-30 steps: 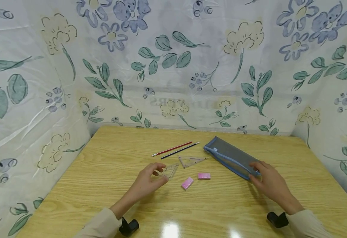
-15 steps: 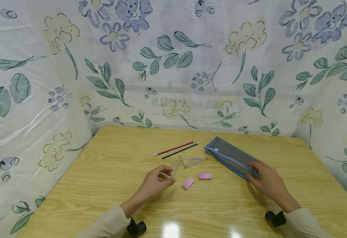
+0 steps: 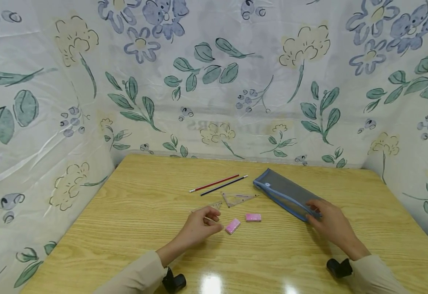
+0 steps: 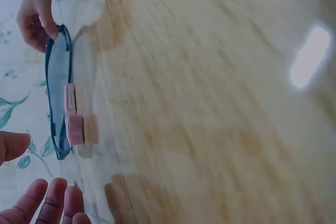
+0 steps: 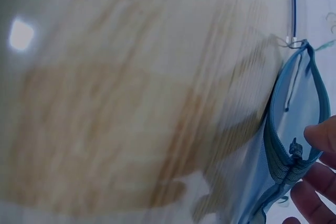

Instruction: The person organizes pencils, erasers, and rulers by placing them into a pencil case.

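Note:
My left hand [image 3: 202, 223] hovers just left of a pink eraser [image 3: 233, 226], thumb and fingers apart with nothing between them. A second pink eraser [image 3: 253, 217] lies a little to the right. In the left wrist view the erasers [image 4: 76, 129] appear beyond the spread thumb and fingertips. My right hand [image 3: 331, 222] pinches the near end of a grey mesh pencil case [image 3: 291, 188] with blue edging. Its zipped mouth [image 5: 270, 124] gapes in the right wrist view, the thumb at the rim beside the zip pull.
Behind the erasers lies a clear set square [image 3: 236, 199]; another set square [image 3: 215, 205] is partly covered by my left hand. A red pencil [image 3: 214, 183] and a dark blue pencil [image 3: 222, 185] lie farther back. Flowered cloth [image 3: 214, 81] surrounds the wooden table [image 3: 144, 183].
My left hand has moved right, away from the partly covered set square and up to the nearer eraser. My right hand stays at the pencil case.

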Available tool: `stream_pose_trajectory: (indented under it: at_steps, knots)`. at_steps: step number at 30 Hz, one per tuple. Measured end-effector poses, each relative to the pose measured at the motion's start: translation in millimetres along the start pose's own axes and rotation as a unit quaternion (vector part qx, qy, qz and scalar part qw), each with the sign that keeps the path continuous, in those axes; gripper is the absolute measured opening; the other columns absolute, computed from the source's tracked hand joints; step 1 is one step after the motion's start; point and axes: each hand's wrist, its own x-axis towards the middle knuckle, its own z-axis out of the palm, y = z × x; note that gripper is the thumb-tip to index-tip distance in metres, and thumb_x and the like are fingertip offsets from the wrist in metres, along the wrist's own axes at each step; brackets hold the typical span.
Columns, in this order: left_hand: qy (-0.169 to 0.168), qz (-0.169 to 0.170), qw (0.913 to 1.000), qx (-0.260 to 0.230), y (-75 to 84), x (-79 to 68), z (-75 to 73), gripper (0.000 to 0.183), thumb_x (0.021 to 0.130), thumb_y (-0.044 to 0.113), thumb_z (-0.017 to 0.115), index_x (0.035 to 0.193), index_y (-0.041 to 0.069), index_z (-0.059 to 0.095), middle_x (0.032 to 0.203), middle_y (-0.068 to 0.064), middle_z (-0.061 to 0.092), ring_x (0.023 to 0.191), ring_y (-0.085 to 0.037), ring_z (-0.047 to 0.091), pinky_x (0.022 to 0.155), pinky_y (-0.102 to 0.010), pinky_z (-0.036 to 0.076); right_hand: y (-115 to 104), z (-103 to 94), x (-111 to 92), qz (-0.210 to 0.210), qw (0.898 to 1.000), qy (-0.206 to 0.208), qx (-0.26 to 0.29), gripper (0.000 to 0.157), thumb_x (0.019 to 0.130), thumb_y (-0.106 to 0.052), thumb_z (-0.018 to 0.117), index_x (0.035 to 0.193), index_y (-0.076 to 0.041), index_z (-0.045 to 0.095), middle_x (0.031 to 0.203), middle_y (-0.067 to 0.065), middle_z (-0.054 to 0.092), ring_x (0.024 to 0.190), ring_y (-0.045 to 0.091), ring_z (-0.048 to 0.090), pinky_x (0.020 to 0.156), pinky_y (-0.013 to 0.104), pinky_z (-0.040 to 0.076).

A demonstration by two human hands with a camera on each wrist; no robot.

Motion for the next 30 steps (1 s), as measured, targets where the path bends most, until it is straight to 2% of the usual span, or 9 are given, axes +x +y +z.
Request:
stream_pose_trajectory:
  at_steps: [9,22,30]
  knots:
    - [-0.034,-0.01,0.9993,0.012,-1.0,2.1,6.7,0.035,0.083,0.011,0.076,0.112,-0.003,0.061,0.1,-0.01,0.062,0.086,-0.021,0.06,0.073,-0.035,0.051,1,2.4,1,-0.007,1.0,0.006,0.004,0.03,0.08,-0.001,0.076,0.108,0.002,0.067,0.095,0.013,0.066,0.08,0.03,0.065,0.067,0.045,0.054]
    - [-0.044,-0.016,0.9979,0.044,0.8,5.1,11.1,0.039,0.08,0.011,0.078,0.112,-0.002,0.061,0.099,-0.008,0.063,0.085,-0.018,0.06,0.075,-0.036,0.051,1,3.1,1,-0.003,1.0,-0.002,0.009,0.027,0.081,-0.001,0.074,0.107,0.002,0.067,0.089,0.009,0.067,0.079,0.028,0.065,0.066,0.045,0.053]
    - [-0.048,-0.021,0.9969,0.058,4.2,7.5,12.9,0.04,0.079,0.013,0.08,0.111,0.0,0.062,0.099,-0.006,0.063,0.084,-0.018,0.058,0.075,-0.036,0.05,2,4.4,0,-0.017,0.999,0.027,0.02,0.026,0.081,0.002,0.073,0.106,0.002,0.068,0.087,0.007,0.067,0.075,0.021,0.064,0.063,0.038,0.053]
